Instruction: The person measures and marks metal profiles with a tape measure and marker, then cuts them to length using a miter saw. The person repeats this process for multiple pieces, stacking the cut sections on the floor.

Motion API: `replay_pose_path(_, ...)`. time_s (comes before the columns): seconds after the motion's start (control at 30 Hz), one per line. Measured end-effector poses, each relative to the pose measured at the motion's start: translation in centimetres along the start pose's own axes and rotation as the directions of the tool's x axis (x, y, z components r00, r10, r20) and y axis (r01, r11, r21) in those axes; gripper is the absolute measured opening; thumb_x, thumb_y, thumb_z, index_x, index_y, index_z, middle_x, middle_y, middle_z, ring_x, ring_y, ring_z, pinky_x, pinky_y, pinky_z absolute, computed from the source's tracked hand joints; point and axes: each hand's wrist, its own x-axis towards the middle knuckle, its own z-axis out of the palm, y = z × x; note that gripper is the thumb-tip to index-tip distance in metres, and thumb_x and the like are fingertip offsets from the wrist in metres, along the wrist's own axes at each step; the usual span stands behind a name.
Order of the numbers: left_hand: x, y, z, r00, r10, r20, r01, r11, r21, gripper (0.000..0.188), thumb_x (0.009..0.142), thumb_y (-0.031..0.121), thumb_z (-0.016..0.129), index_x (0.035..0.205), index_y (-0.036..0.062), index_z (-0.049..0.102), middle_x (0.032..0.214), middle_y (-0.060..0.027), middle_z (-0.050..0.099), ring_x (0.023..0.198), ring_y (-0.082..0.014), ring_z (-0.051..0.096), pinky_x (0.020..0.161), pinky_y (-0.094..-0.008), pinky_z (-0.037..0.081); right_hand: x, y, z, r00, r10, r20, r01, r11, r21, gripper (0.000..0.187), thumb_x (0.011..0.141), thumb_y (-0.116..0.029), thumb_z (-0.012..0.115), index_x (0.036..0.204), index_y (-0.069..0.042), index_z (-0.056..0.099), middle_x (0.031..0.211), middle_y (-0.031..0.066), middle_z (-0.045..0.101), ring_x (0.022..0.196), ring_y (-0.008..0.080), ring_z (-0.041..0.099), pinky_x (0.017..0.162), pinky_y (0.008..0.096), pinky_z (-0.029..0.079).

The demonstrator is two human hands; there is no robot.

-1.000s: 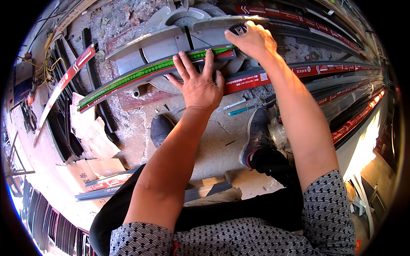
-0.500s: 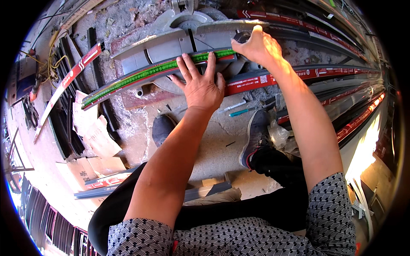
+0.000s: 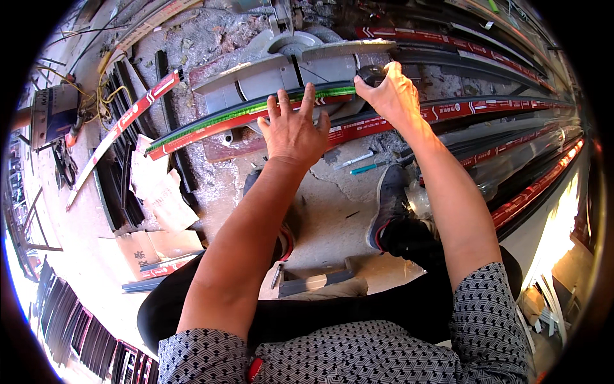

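A long dark profile strip with a red printed face [image 3: 211,131] lies across the saw base in front of its grey metal fence [image 3: 268,82]. Along its upper side runs the green blade of a tape measure [image 3: 217,119]. My left hand [image 3: 295,133] rests on the strip and blade with fingers spread, gripping nothing. At the strip's right end, my right hand [image 3: 395,96] is closed around the dark tape measure case [image 3: 371,75]; its thumb and fingers partly cover the case.
More red-labelled profiles [image 3: 473,110] stretch away on the right. Dark strips [image 3: 121,166] and torn cardboard [image 3: 167,201] lie to the left. Two pens [image 3: 368,169] are on the floor near my shoe [image 3: 390,198]. A power tool with a yellow cord [image 3: 54,115] stands far left.
The strip has rolled so more of its red face shows, and the green blade looks narrower. My left fingers have spread slightly. The whole view has shifted a little.
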Motion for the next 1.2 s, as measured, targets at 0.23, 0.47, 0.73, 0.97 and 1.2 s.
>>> replay_pose_path(0.23, 0.5, -3.4, -3.7, 0.976, 0.190, -0.109, -0.176, 0.976, 0.125, 0.055, 0.093, 0.042, 0.065, 0.137, 0.0098, 0.060, 0.119, -0.0208, 0.066, 0.109, -0.0369, 0.065, 0.089, -0.0480, 0.054, -2.4, -0.9, -0.7, 0.996, 0.063, -0.056, -0.059, 0.996, 0.069, 0.075, 0.080, -0.052, 0.080, 0.123, 0.004, 0.053, 0.104, 0.0268, 0.074, 0.098, 0.0424, 0.074, 0.088, 0.0446, 0.058)
replay_pose_path(0.47, 2.7, -9.1, -12.1, 0.945, 0.186, 0.270, -0.254, 0.936, 0.244, 0.046, 0.102, 0.047, 0.055, 0.117, 0.0050, 0.068, 0.106, -0.0220, 0.072, 0.092, -0.0412, 0.072, 0.079, -0.0527, 0.057, -9.1, -2.2, -0.6, 0.993, 0.035, -0.111, -0.022, 0.994, 0.110, 0.070, 0.079, -0.050, 0.081, 0.119, 0.001, 0.052, 0.099, 0.0262, 0.072, 0.093, 0.0433, 0.072, 0.083, 0.0492, 0.057)
replay_pose_path(0.73, 0.4, -20.3, -12.7, 0.929, 0.204, 0.309, -0.303, 0.899, 0.316, 0.054, 0.099, 0.036, 0.064, 0.141, 0.0041, 0.055, 0.127, -0.0196, 0.064, 0.121, -0.0376, 0.061, 0.105, -0.0483, 0.048, -18.8, 0.6, 5.4, 0.985, 0.143, 0.096, -0.161, 0.963, 0.216, 0.070, 0.078, -0.044, 0.083, 0.121, 0.001, 0.052, 0.102, 0.0257, 0.070, 0.094, 0.0431, 0.070, 0.084, 0.0507, 0.055)
replay_pose_path(0.97, 0.2, -22.9, -5.8, 0.974, 0.157, 0.165, -0.215, 0.879, 0.426, 0.086, 0.087, 0.026, 0.077, 0.158, 0.0072, 0.033, 0.155, -0.0218, 0.042, 0.147, -0.0357, 0.039, 0.119, -0.0558, 0.033, -20.0, 4.1, 11.8, 0.946, 0.259, 0.193, -0.288, 0.948, 0.137, 0.072, 0.077, -0.043, 0.083, 0.123, 0.003, 0.051, 0.107, 0.0289, 0.069, 0.101, 0.0455, 0.069, 0.089, 0.0513, 0.054)
replay_pose_path(1.2, 2.1, -24.5, -2.9, 0.971, 0.235, 0.050, -0.238, 0.910, 0.341, 0.045, 0.083, 0.000, 0.060, 0.127, 0.0013, 0.053, 0.111, -0.0170, 0.061, 0.115, -0.0351, 0.061, 0.107, -0.0517, 0.043, -18.5, 3.9, 14.1, 0.935, 0.256, 0.247, -0.302, 0.938, 0.171, 0.076, 0.077, -0.040, 0.085, 0.128, 0.004, 0.050, 0.110, 0.0319, 0.070, 0.103, 0.0453, 0.071, 0.091, 0.0483, 0.055)
